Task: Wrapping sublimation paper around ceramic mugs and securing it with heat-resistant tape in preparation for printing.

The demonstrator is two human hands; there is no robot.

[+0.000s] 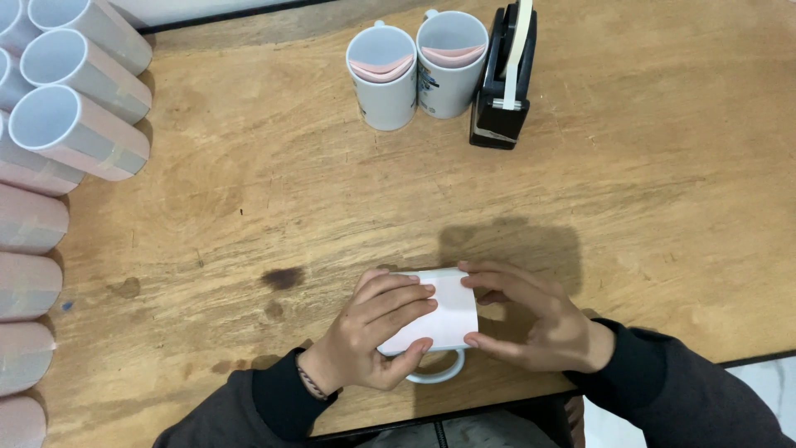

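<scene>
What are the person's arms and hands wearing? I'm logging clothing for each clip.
Both arms are in dark charcoal long sleeves with snug cuffs. The left hand has a thin braided bracelet at the wrist. The right hand is bare; no gloves or rings show.

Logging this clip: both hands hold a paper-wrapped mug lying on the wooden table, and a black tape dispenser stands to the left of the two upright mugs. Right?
Not quite: in the head view the black tape dispenser stands to the right of the two upright mugs. The rest holds: left hand and right hand hold the paper-wrapped mug on the wooden table.

Your hands cover most of the wrapped mug [444,311]; only its handle shows. Left frame edge cuts the stacked wrapped mugs [33,220].
</scene>
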